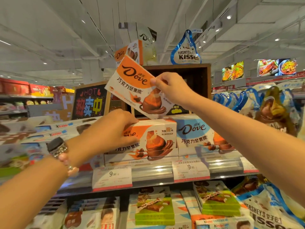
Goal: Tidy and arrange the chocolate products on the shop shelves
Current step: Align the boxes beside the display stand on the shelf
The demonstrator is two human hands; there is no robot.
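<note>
Holding an orange Dove box (132, 83) tilted in the air, the right hand (171, 89) pinches its top corner, above the stack (148, 138) of same boxes at the shelf's (153, 172) front edge. Left hand (113, 129) curls over that stack's top left, gripping it. Blue Dove box (196, 133) sits just beside. Looks like mid-job to me: this box isn't placed yet, and the Kisses bags (264, 103) at the right look messy.

Open air above the shelved Dove boxes (158, 138); wooden crate (194, 75) blocks behind.
</note>
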